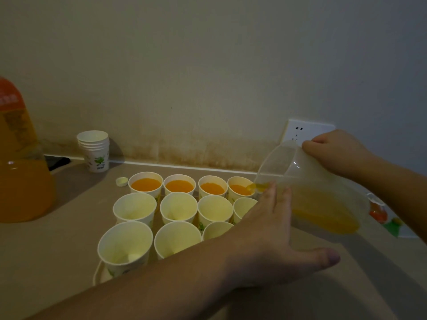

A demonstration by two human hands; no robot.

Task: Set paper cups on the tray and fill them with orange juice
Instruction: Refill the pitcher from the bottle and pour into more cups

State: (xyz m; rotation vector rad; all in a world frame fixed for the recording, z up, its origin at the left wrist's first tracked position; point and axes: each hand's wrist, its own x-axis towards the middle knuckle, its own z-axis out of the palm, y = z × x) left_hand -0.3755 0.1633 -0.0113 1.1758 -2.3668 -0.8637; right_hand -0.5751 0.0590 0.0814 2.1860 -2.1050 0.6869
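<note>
Matt white paper cups (135, 206), a translucent smooth plastic jug (307, 181), a glossy plastic bottle (20, 158), a matt beige countertop (46, 245).

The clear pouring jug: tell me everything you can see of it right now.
The clear pouring jug looks like translucent, soft-looking plastic with a wide mouth. It is tipped leftward, its lip over the far-right cup in the back row, and orange juice pools along its lower side. The right hand grips its upper edge; the left hand reaches in with straight fingers by its lip.

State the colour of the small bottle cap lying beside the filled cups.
White, or pale cream in this dim light; the bottle cap shows in the head view.
</note>
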